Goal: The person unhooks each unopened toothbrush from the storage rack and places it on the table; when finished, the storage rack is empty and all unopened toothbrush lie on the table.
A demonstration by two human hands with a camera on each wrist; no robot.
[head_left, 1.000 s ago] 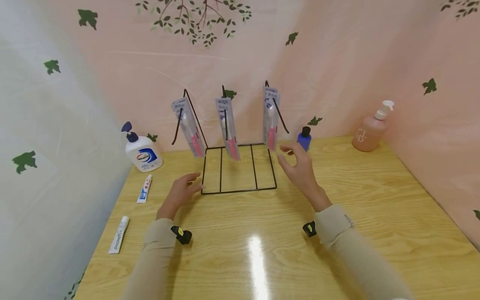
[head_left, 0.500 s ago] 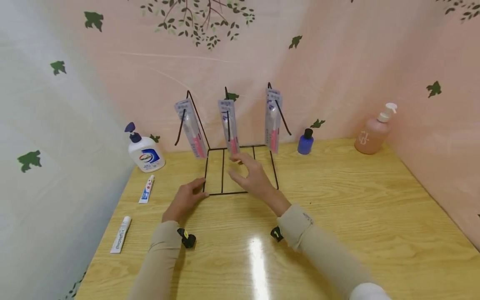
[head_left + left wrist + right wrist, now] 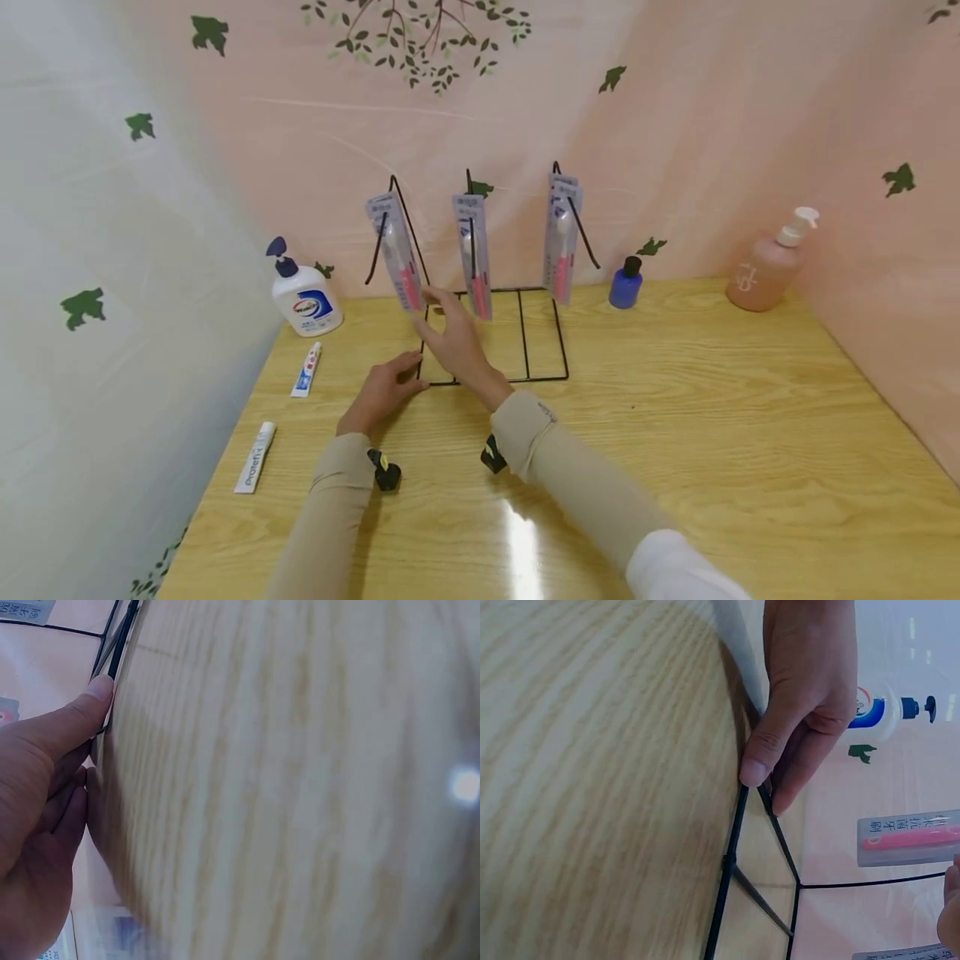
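A black wire rack (image 3: 540, 379) stands on the table, with packaged pink toothbrushes hanging from its three hooks. My left hand (image 3: 382, 396) pinches the rack's front left corner; the right wrist view shows its thumb on the wire (image 3: 719, 907). My right hand (image 3: 453, 337) is raised over the rack's left part, thumb and fingers apart. Its fingertips are by the lower end of the left toothbrush pack (image 3: 402, 262); whether they touch it I cannot tell. The middle toothbrush pack (image 3: 481, 271) and right toothbrush pack (image 3: 561, 250) hang to the right of that hand.
To the left stand a white pump bottle (image 3: 309, 304), a small toothpaste tube (image 3: 306, 371) and a longer white tube (image 3: 255, 458). Behind, on the right, are a blue bottle (image 3: 625, 287) with a black cap and a pink pump bottle (image 3: 761, 271). A patterned curtain (image 3: 675, 150) backs the table.
My right hand has moved left, from beside the right toothbrush pack past the middle one to the left one. My left hand has closed in on the rack's corner.
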